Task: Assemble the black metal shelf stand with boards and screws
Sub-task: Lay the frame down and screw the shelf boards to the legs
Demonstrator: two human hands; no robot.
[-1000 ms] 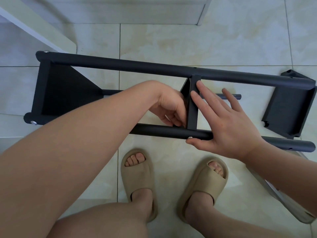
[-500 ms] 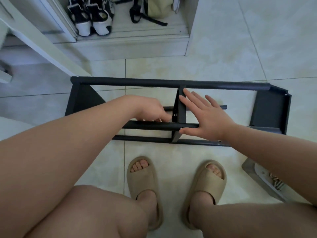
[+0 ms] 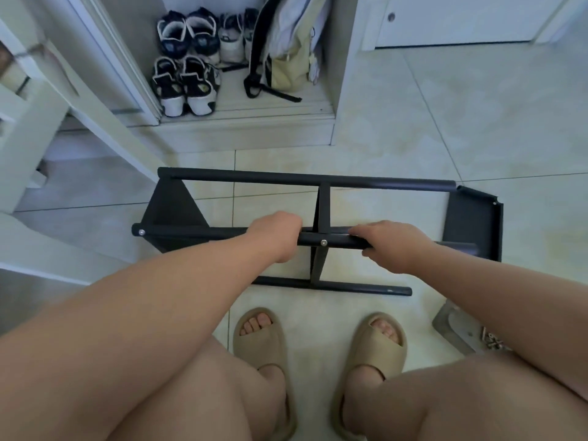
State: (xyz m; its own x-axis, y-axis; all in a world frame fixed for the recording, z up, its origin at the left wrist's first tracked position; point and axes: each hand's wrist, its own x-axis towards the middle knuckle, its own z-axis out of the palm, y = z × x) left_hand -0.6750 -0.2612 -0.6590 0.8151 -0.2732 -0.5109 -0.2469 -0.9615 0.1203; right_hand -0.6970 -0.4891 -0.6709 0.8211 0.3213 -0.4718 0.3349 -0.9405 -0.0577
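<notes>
Black metal shelf stand (image 3: 305, 179) lies on its side on the tiled floor (image 3: 477, 122), straight ahead of the person's feet, long axis left to right.

- Left hand (image 3: 275, 237): grip clenched round the near raised tube (image 3: 191, 233), just left of the middle board (image 3: 324, 208).
- Right hand (image 3: 391, 246): grip clenched round the same tube, just right of the middle board. Fingers wrap over the top, knuckles up.
- Silver screw head (image 3: 324, 242) sits in that tube between the two hands, in line with the middle board. Second screw head (image 3: 141, 232) is at the tube's left end.
- Middle board is seen edge-on, spanning from the far tube to the near raised tube and on down to the lowest tube (image 3: 350, 287), which rests on the floor.
- Triangular end board (image 3: 173, 211) is at the left end, between the tubes.
- Dark end panel (image 3: 474, 221) with raised edges is at the right end, just beside the tube ends; cannot tell if it is fastened.

Around it: a metal tray (image 3: 451, 326) on the floor by the right forearm with loose screws (image 3: 491, 340) in it, partly hidden by the arm. Beige slides (image 3: 261, 338) are on both feet, near the lowest tube. Sneakers (image 3: 184, 87) and a backpack (image 3: 286, 58) sit in the open cabinet beyond the stand.
</notes>
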